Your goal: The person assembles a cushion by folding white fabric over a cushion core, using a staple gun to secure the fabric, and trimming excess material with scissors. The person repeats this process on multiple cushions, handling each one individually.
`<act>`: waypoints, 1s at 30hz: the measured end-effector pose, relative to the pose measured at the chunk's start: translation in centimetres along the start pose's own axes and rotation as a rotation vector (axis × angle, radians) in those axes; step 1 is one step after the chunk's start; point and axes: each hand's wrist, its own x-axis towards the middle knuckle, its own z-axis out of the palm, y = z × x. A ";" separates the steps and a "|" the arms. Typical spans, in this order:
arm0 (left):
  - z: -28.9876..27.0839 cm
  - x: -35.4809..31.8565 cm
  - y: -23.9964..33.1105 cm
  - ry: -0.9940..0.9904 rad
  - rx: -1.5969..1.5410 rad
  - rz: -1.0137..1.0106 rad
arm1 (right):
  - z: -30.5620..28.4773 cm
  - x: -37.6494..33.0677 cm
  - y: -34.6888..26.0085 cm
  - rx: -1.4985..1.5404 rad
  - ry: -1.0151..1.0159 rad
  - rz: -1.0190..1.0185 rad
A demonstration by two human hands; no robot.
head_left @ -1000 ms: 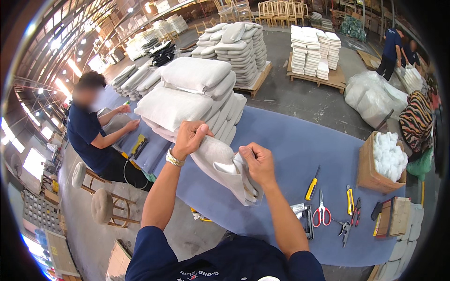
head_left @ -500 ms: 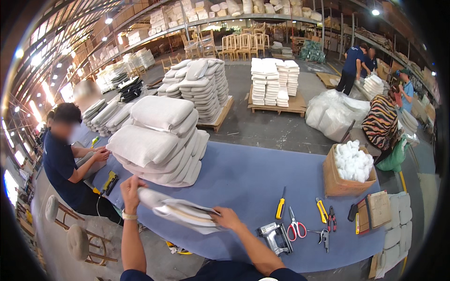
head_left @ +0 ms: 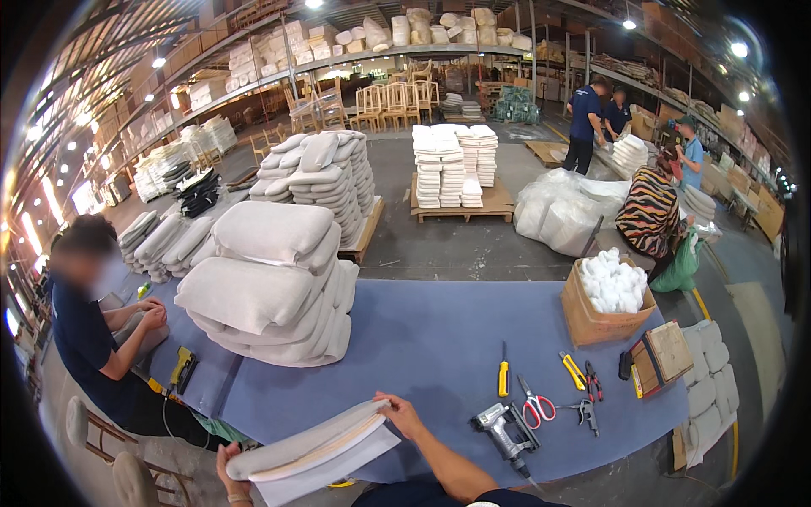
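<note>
The grey cushion [head_left: 304, 441] has shifted nearer and to the left; it is now held up at the near edge of the tabletop [head_left: 422, 329]. Fingers of the left hand [head_left: 232, 473] grip its left end, those of the right hand [head_left: 402, 414] its right end. Its layered edge now faces near, presumably exposed for handling. The cushion stack [head_left: 263, 291] stands beyond, untouched.

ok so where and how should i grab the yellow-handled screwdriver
Probably by its yellow handle, from above and the left, with the right hand once free of the grey cushion: the handle end points toward you, the thin shaft away, bare tabletop lies left of it and scissors close on its right.
</note>
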 end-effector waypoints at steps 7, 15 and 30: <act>-7.8 -2.1 -5.5 0.159 -0.019 -0.105 | 5.3 -0.8 -3.5 -0.243 0.178 -0.085; 2.9 1.1 -8.1 -0.152 -0.114 -0.666 | 3.8 -3.8 -13.6 -0.673 0.657 -0.404; 32.4 -5.5 -4.2 -1.833 0.781 0.283 | 0.3 -8.7 -6.1 -0.433 1.002 -0.422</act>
